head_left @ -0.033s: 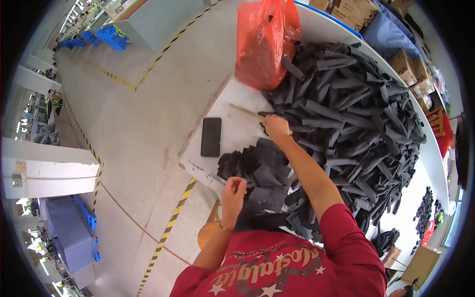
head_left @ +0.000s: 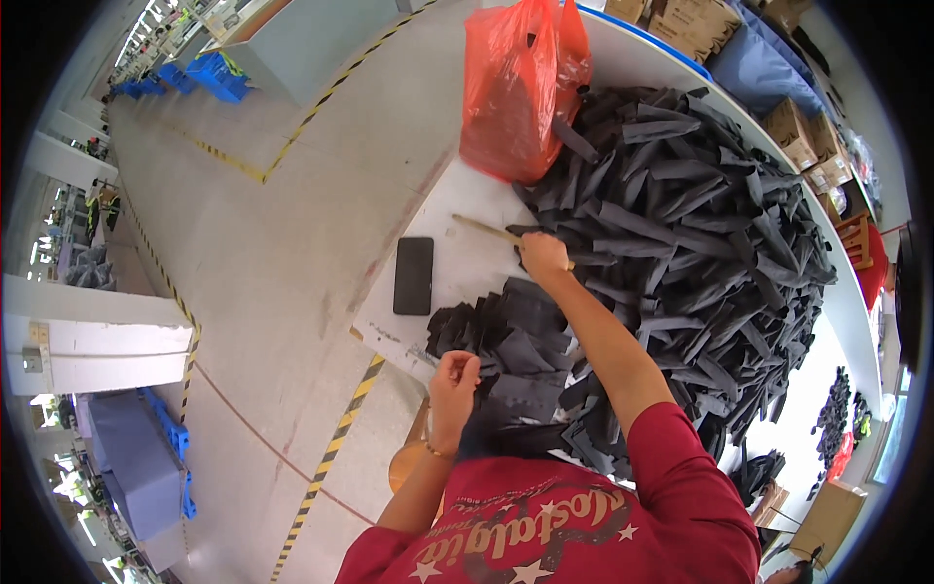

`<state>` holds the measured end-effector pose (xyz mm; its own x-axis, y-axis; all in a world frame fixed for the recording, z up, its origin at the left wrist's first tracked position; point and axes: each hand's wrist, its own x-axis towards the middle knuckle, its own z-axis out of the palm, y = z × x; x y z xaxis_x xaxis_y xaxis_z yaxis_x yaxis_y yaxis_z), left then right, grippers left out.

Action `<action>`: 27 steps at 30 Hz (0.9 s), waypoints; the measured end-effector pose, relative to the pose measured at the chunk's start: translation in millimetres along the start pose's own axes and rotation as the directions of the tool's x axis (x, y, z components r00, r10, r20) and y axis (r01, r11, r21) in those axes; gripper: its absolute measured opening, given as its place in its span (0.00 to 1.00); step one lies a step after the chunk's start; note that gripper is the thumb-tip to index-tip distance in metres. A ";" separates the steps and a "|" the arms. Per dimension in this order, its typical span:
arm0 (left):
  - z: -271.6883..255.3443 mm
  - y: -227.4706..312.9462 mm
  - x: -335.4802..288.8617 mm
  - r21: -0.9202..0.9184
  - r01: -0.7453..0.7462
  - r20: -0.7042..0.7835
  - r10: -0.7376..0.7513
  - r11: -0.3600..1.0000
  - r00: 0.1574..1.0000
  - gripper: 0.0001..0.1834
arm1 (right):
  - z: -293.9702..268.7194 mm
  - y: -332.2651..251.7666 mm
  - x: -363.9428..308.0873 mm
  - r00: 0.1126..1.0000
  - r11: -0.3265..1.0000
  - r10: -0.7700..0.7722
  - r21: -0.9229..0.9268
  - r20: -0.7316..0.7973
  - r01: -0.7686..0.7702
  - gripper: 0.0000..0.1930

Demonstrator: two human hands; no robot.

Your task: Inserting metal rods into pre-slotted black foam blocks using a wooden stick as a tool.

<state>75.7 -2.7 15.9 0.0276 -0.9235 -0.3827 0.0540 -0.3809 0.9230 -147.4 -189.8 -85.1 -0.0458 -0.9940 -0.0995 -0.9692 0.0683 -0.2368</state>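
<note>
A thin tan stick is gripped in my right hand, over the white tabletop by the edge of a large heap of dark grey fabric strips. The stick's free end points left. My left hand hovers at the near table edge with its fingers curled together; whether anything is pinched in them is hidden. Beside that hand, dark fabric pieces lie in an overlapping row, with flatter dark pieces closer to my body. A black phone rests on the white table to the left.
A red plastic bag stands at the far table edge, against the heap. Cardboard boxes are stacked beyond the table. A wooden stool is near my left forearm. Yellow-black tape marks the floor at left.
The view has shifted very slightly. Both hands keep nearly the same pose, and the stick stays in my right hand.
</note>
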 end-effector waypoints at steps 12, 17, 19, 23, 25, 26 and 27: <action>37.9 40.2 94.8 0.036 -0.195 0.093 0.191 0.980 0.977 0.08 | 4.2 -7.7 -11.9 0.999 0.980 0.026 0.199 -0.048 -0.016 0.12; 16.5 33.2 103.6 0.076 -0.278 -0.031 0.281 0.958 0.959 0.18 | -32.6 -31.6 -32.6 0.987 0.735 0.098 0.678 -0.127 0.015 0.09; 22.7 48.1 117.1 0.170 -0.522 0.041 0.523 0.836 0.851 0.22 | -66.9 -38.3 -52.5 0.995 0.523 0.104 0.851 -0.005 -0.050 0.08; 54.6 76.0 121.8 -0.095 -0.317 0.398 0.328 0.944 0.857 0.22 | -114.7 -44.5 -95.6 0.978 0.121 0.060 0.971 0.200 -0.206 0.06; 64.2 98.9 115.2 0.176 0.076 0.684 -0.177 0.982 0.708 0.21 | -108.6 -39.9 -105.1 0.987 0.169 0.151 0.982 0.059 -0.085 0.04; 67.6 95.0 111.0 0.238 -0.018 0.667 -0.150 0.971 0.730 0.21 | -114.0 -42.8 -107.8 0.973 0.110 0.228 0.993 0.017 -0.043 0.04; 68.9 92.8 105.1 0.240 -0.020 0.669 -0.150 0.971 0.728 0.21 | -120.9 -45.3 -110.5 0.952 0.053 0.305 0.999 -0.022 0.006 0.04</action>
<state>14.8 -138.4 64.1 -0.6554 -0.6463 -0.3907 -0.1875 -0.3619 0.9132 -127.8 -93.5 53.4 -0.3442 -0.9275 -0.1459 0.1901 0.0833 -0.9782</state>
